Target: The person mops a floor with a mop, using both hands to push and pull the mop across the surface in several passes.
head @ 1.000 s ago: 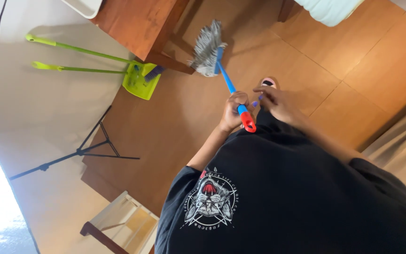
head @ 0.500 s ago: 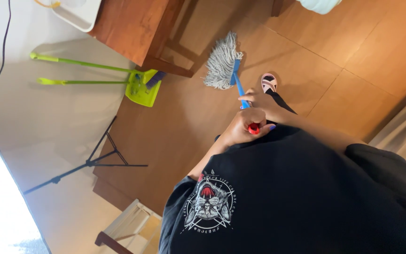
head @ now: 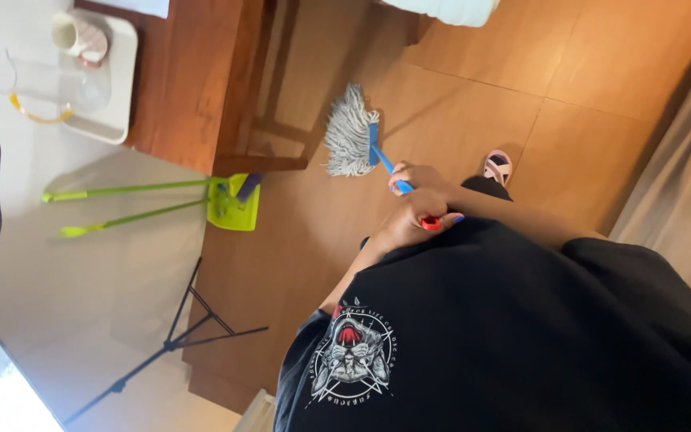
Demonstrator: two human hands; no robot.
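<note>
Far left, a white tray sits on the wooden table, carrying a pale mug and a clear jug. Below it, a lime-green dustpan leans at the table's edge, its long handles pointing left, with a black stand lower down. Moving right, the mop has its grey string head flat on the wood floor, just beside the table leg, blue handle running back to the person. Both hands are wrapped round that handle: one hand higher, the other hand clamped near the red end. Which is left or right, I cannot tell. Further right, a pink sandal.
</note>
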